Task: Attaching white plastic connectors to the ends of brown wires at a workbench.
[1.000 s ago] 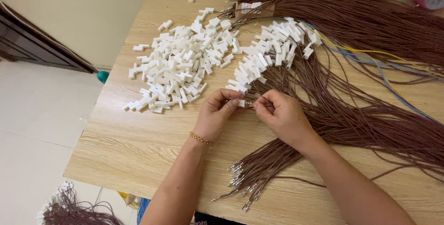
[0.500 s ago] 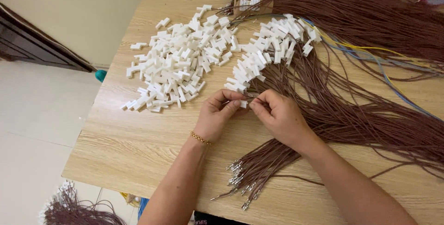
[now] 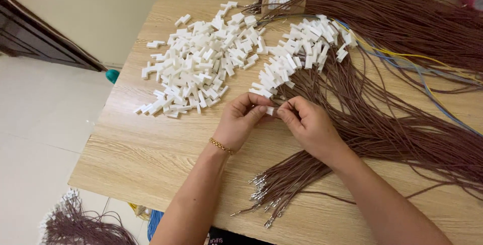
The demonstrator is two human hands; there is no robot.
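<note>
Left hand (image 3: 240, 122) and right hand (image 3: 308, 124) together pinch a small white plastic connector (image 3: 270, 110), probably with brown wire.

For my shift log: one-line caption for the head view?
Both hands, left hand and right hand, pinch a white connector beside brown wires on a wooden table.

Not much moved tbh. The left hand (image 3: 241, 121) and right hand (image 3: 309, 124) slid slightly nearer and right on the table, fingertips closing tighter on the small white connector (image 3: 270, 110).
</note>
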